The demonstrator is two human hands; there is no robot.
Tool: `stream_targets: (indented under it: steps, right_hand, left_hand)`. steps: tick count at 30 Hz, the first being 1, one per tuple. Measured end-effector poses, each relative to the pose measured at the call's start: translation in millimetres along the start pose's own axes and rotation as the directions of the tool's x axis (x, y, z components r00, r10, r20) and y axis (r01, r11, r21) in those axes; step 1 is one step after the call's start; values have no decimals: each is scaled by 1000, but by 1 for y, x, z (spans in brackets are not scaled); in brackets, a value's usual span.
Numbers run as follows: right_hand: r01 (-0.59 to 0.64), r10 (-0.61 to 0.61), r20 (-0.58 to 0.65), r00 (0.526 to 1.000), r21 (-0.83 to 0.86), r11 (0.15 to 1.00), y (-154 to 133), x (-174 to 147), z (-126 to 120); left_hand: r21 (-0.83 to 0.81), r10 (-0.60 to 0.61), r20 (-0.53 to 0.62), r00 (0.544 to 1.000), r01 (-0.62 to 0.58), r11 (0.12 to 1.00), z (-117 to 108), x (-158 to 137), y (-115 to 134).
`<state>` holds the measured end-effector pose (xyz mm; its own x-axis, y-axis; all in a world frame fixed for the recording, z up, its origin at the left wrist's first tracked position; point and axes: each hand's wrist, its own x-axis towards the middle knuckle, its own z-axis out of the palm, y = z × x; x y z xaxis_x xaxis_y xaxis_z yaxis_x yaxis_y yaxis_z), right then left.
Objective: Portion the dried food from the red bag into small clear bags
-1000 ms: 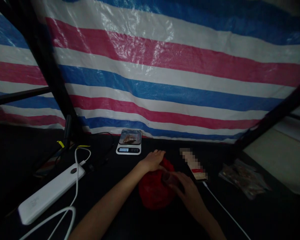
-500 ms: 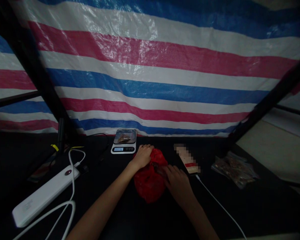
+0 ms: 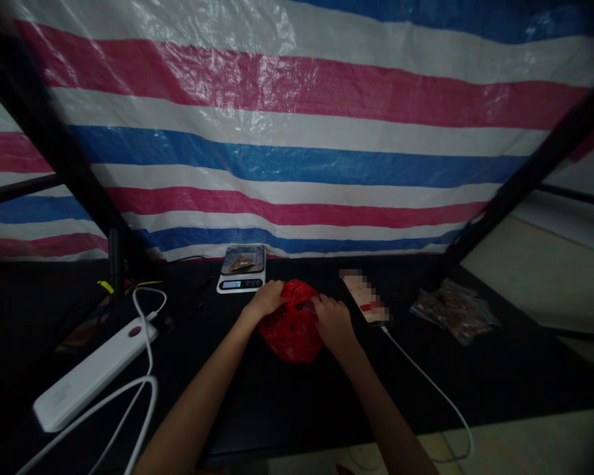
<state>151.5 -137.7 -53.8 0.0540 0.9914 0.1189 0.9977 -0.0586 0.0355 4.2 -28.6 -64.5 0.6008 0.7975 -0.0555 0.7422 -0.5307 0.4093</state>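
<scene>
A crumpled red plastic bag [image 3: 293, 336] rests on the black table between my two hands. My left hand [image 3: 267, 298] grips the bag's upper left edge, fingers curled over it. On the opposite side, my right hand [image 3: 332, 320] has its fingers closed on the bag's right edge. Between them the bag's mouth is partly spread, with dark contents that I cannot make out. Just beyond my left hand stands a white digital kitchen scale [image 3: 240, 284]. On its plate lies a small clear packet [image 3: 245, 262] with brownish contents.
A phone [image 3: 361, 297], partly blurred out, lies right of the bag with a white cable [image 3: 426, 379] attached. Several clear bags of brown pieces [image 3: 455, 310] are piled farther right. At left sits a white power strip [image 3: 94, 373] with looping cords. A striped tarp [image 3: 297, 158] hangs behind.
My right hand has moved up along the bag from its lower right side to its upper right edge. My left hand has slid slightly leftward, and the bag's mouth looks spread between them. The view has shifted.
</scene>
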Motion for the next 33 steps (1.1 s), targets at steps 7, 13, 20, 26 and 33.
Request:
stream_targets:
  steps: [7, 13, 20, 26, 33]
  right_hand:
    - [39, -41, 30, 999, 37, 999, 0, 4, 1]
    - [19, -19, 7, 1000, 106, 994, 0, 6, 3]
    - [-29, 32, -7, 999, 281, 959, -6, 8, 11]
    - [-63, 102, -40, 994, 545, 836, -4, 13, 19]
    - [-90, 218, 6, 976, 921, 380, 12, 20, 33]
  left_hand:
    - [-43, -49, -56, 997, 47, 998, -1, 3, 7]
    - [-104, -43, -53, 998, 37, 994, -10, 12, 9]
    - [-127, -50, -78, 996, 40, 991, -11, 14, 5]
    - [-288, -19, -132, 991, -20, 957, -9, 18, 3]
    - [-356, 41, -57, 998, -59, 932, -18, 15, -14]
